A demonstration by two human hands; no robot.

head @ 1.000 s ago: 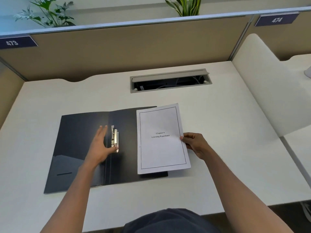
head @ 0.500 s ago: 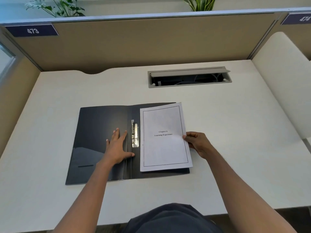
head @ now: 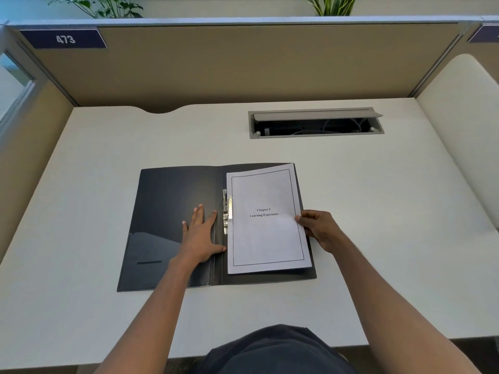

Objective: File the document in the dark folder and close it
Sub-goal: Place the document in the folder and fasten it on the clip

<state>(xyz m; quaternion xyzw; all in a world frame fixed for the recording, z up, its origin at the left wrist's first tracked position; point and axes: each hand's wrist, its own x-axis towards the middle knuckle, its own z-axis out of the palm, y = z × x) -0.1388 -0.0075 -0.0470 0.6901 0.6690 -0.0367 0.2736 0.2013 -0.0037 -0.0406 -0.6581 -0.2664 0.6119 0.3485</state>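
The dark folder [head: 167, 206] lies open flat on the white desk. A metal clip [head: 226, 211] stands along its spine. The white document [head: 266, 238], titled "Chapter 6 Learning Experience", rests on the folder's right half with its left edge against the clip. My left hand [head: 201, 236] lies flat with fingers spread on the left cover, just beside the spine. My right hand [head: 317, 229] pinches the document's right edge at mid height.
An open grey cable tray [head: 316, 122] is set into the desk behind the folder. Beige partition walls [head: 243, 63] close the back and left. A white curved divider [head: 459, 130] rises on the right. The desk's front edge is near my body.
The document has slid left onto the folder's right half, up to the clip. My left hand came down flat onto the left cover. The camera view shifted left.
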